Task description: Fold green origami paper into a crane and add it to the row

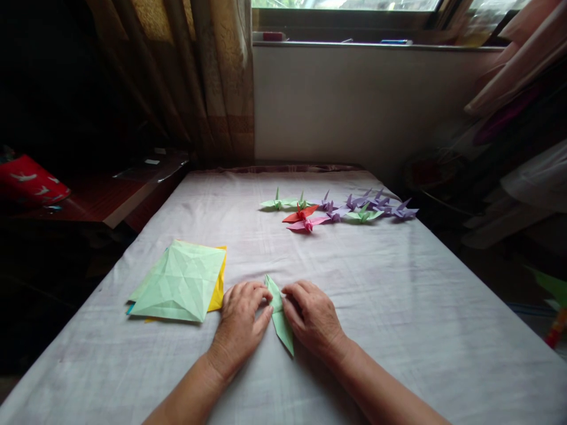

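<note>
Between my hands, on the cloth-covered table, lies a narrow folded piece of light green paper (282, 332), pointed at both ends with a crease across its middle. My left hand (243, 313) holds its left edge, the thumb and fingertips drawn in at the upper half. From the other side my right hand (311, 313) grips the right edge with bent fingers; some of its fingertips are hidden. Left of my left hand is a stack of paper sheets, a creased light green sheet (179, 283) on top and a yellow sheet (217, 290) sticking out beneath.
Several folded paper cranes stand toward the table's far side, among them a red crane (301, 213), a pink crane (308, 225) and a purple crane (403, 211). A brown side table (101, 203) adjoins at left, carrying a red bag (31, 182). Clothes hang at right.
</note>
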A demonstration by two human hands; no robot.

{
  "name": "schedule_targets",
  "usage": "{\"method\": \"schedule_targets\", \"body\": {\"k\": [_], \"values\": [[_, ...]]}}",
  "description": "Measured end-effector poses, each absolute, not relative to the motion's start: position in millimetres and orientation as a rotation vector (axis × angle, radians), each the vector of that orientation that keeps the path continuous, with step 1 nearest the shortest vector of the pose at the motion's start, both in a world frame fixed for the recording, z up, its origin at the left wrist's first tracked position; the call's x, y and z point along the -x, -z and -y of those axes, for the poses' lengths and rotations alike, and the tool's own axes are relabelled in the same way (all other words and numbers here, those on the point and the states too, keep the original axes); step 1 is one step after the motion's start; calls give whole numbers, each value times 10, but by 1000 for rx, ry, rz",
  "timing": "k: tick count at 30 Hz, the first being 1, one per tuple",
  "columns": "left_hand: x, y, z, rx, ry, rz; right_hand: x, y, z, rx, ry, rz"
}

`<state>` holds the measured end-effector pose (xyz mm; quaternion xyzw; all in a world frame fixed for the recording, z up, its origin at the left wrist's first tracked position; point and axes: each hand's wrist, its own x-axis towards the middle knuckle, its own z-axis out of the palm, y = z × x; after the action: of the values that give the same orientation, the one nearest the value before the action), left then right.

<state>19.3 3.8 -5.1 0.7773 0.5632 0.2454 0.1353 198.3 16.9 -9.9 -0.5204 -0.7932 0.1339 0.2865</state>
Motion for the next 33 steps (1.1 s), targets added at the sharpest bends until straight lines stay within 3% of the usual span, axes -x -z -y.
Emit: {"method": "schedule_targets", "body": {"k": [5,33], "values": [[-193,23,5,-2354,-739,-1606,-2034,72,-161,1459,-289,2133],[-105,-139,50,-2474,-606,-1611,-1964,162,-11,1198,-613,2058]]}}
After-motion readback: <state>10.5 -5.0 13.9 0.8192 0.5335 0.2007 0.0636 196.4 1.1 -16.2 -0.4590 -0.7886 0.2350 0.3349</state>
